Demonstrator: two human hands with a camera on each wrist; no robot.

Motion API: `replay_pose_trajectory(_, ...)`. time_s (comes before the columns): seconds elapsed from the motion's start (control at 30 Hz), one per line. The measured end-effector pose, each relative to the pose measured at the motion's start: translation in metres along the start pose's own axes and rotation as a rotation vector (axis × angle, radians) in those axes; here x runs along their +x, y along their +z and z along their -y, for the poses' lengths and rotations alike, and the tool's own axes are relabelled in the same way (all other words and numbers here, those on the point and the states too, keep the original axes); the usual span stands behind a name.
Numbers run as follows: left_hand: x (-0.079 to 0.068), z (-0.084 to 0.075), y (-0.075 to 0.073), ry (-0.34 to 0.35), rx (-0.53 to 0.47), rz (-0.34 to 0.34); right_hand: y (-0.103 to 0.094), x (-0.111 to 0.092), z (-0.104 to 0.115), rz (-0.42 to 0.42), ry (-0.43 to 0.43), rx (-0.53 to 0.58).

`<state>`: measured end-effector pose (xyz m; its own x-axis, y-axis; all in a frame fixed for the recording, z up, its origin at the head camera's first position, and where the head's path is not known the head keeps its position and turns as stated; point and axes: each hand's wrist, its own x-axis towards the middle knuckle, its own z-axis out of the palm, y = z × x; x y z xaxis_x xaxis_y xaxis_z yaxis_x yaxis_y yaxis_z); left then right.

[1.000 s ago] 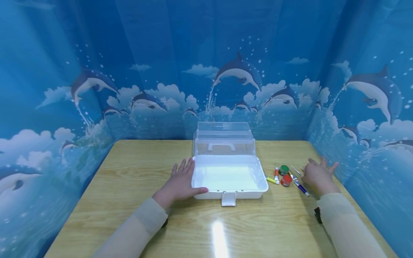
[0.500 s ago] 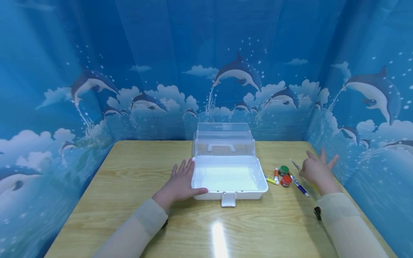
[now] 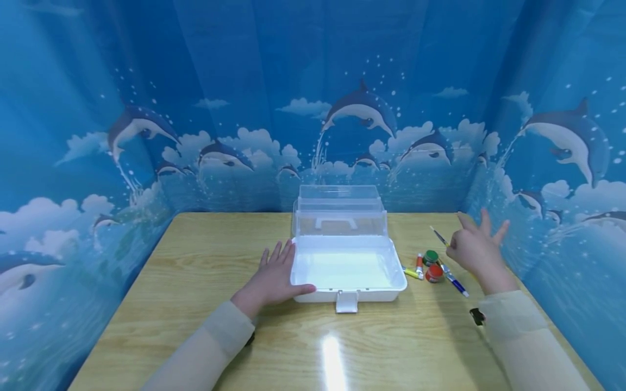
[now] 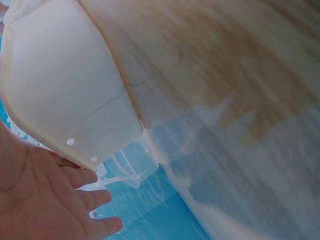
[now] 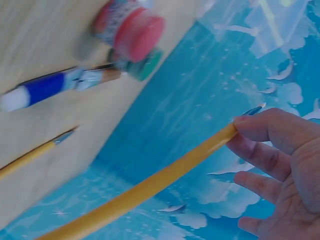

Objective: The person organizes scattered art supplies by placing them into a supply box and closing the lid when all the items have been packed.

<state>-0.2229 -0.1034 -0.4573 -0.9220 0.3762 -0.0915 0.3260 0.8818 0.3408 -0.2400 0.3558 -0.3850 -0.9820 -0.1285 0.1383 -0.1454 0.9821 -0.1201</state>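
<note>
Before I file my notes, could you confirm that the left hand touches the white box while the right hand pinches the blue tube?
Not quite: the right wrist view shows the right hand pinching a yellow-handled brush; the left hand does touch the white box.

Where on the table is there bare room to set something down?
Bare: the table left of the left sleeve, and in front of the white box, between left sleeve and right sleeve. Crowded: right of the box, with jars, tubes and a loose brush.
</note>
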Motion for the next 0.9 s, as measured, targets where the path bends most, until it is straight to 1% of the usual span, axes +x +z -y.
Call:
replay_pose_trajectory(0.2,0.0,0.0,-0.001,0.002,-0.003,-0.002,-0.013,-0.001,0.019,-0.026,-0.019,0.001)
replay_pose_trajectory(0.33,-0.001,-0.001,-0.001,0.004,0.002,0.0,-0.018,-0.003,0.033,-0.064,-0.026,-0.006)
replay_pose_trajectory(0.53,-0.001,-0.002,-0.002,0.004,0.001,0.002,-0.023,-0.007,0.052,-0.155,-0.062,-0.014)
replay_pose_trajectory(0.73,0.0,-0.001,-0.001,0.003,0.011,0.002,-0.024,-0.008,0.068,-0.237,-0.105,-0.041)
replay_pose_trajectory(0.9,0.0,-0.001,-0.001,0.001,0.0,-0.002,-0.026,-0.009,0.079,-0.307,-0.139,-0.06)
